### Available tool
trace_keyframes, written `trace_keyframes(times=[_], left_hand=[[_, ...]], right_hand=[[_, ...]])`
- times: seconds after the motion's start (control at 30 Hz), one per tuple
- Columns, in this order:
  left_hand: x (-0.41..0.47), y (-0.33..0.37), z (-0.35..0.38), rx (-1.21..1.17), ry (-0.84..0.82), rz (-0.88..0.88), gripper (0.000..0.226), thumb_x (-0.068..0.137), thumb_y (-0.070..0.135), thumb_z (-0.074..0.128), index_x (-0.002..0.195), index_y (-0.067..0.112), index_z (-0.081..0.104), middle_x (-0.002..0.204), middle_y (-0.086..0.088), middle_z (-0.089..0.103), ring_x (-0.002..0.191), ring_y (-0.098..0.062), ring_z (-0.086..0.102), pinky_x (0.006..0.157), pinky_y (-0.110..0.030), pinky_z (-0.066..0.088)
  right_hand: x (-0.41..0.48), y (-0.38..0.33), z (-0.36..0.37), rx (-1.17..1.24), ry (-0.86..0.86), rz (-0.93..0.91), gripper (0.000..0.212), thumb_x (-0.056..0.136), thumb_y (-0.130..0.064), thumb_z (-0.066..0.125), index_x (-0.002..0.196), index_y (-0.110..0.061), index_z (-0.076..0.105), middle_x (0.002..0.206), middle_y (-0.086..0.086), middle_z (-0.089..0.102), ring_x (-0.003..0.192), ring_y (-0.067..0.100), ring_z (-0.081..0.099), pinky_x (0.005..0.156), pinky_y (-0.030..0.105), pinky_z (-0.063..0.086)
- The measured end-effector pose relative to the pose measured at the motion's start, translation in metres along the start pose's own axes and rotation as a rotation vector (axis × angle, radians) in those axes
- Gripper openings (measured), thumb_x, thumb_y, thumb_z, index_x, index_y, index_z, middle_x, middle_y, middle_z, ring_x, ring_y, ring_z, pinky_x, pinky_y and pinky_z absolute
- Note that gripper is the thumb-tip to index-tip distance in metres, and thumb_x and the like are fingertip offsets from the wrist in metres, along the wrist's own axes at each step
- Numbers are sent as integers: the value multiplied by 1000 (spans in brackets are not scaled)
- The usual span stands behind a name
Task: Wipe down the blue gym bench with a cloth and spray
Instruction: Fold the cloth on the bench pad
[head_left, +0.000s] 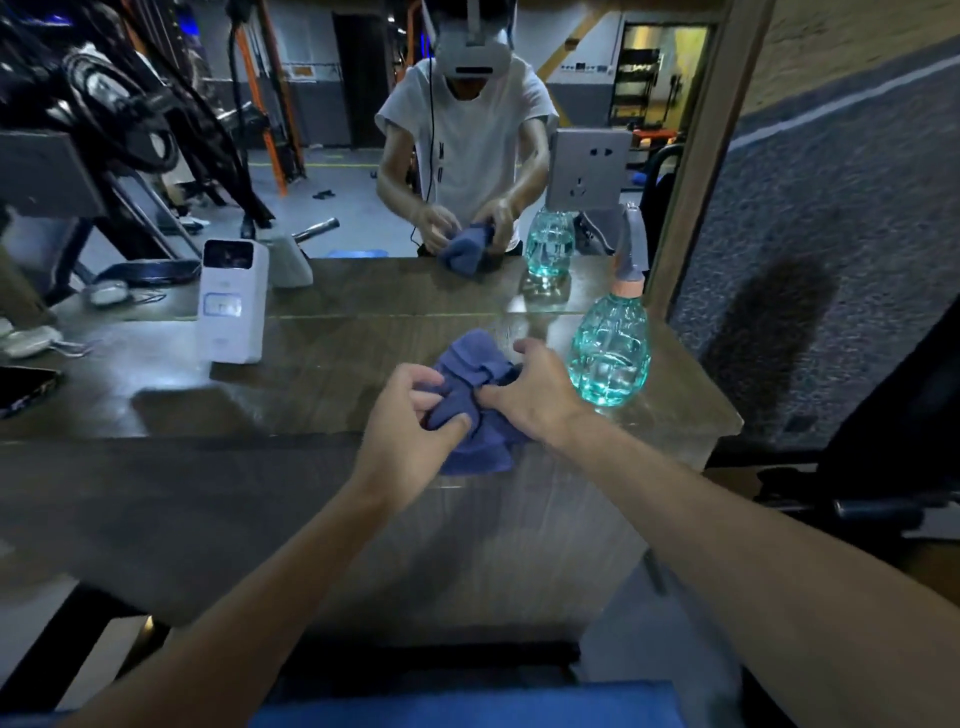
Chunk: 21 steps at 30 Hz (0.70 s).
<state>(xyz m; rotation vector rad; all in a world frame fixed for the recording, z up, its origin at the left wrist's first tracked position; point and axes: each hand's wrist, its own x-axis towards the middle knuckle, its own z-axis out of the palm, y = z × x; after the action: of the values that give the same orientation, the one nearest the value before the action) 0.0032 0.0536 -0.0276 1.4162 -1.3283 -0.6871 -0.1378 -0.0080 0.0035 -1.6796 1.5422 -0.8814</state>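
A crumpled blue cloth (475, 364) lies near the front edge of a dark wooden counter (322, 374). My left hand (410, 426) grips the cloth's near side with curled fingers. My right hand (530, 389) pinches a fold of it from the right. A clear teal spray bottle (610, 348) with a grey trigger head stands upright just right of my right hand, apart from it. A strip of the blue gym bench (467, 706) shows at the bottom edge, below my forearms.
A mirror (363, 197) behind the counter reflects a person, the cloth and the bottle. A white device (234, 306) stands at the left, a phone (26, 387) at the far left edge. A wall socket (589, 166) is fixed on the mirror. Dark gym equipment (883, 467) stands to the right.
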Motion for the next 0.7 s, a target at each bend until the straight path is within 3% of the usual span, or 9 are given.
trace_keyframes(times=[0.07,0.13,0.17,0.23,0.3,0.37,0.5,0.63,0.7], left_hand=[[-29,4,2,-201,93,-93,42,79,17,80,104,30,50,98,-2,69,80,-10,70,58,-25,56],[-58,2,11,-481,121,-264,43,81,30,77,116,27,51,114,-9,66,95,-22,71,68,-43,61],[-72,0,18,-615,27,-326,43,87,35,70,125,22,54,122,-13,65,104,-30,69,80,-52,57],[-101,-6,34,-755,-250,-408,47,99,44,50,135,13,56,132,-15,62,118,-35,61,99,-54,48],[-129,-17,52,-781,-339,-463,51,100,41,46,137,7,55,135,-17,60,126,-36,56,106,-50,43],[-160,-35,74,-807,-318,-455,45,100,29,50,135,0,54,133,-20,61,125,-37,57,100,-46,49],[-217,-91,133,-704,-237,-519,34,100,12,50,128,-7,53,127,-23,63,123,-40,57,98,-44,51],[-258,-161,194,-575,-278,-614,21,102,8,48,121,1,55,128,-20,63,112,-27,64,91,-41,54],[-273,-198,220,-588,-245,-661,17,102,4,45,117,1,54,128,-24,62,106,-24,63,88,-36,54]], right_hand=[[-26,5,-9,81,-19,-60,73,74,-14,79,138,-5,43,112,6,60,101,19,60,82,26,49],[-58,19,-20,218,-32,-95,60,75,-8,77,130,-9,53,110,3,65,101,17,63,82,24,51],[-74,29,-25,307,-47,-94,48,77,-5,76,121,-11,58,107,3,68,99,18,65,83,26,53],[-104,58,-35,482,-109,-44,36,81,1,72,113,-12,65,105,8,72,98,23,68,85,35,55],[-133,95,-40,564,-173,5,32,84,3,68,113,-11,66,107,13,71,98,27,68,86,40,55],[-158,137,-40,617,-191,63,27,87,4,62,105,-13,69,102,12,72,92,23,69,81,34,55],[-205,235,-41,588,-37,199,25,95,3,48,101,-6,71,85,9,67,73,14,60,61,25,46],[-240,328,-28,584,-30,302,32,95,4,45,99,-19,67,92,6,67,83,19,60,72,34,46],[-254,370,-7,513,-57,334,19,94,-5,56,101,-21,63,95,4,65,85,15,57,73,29,45]])
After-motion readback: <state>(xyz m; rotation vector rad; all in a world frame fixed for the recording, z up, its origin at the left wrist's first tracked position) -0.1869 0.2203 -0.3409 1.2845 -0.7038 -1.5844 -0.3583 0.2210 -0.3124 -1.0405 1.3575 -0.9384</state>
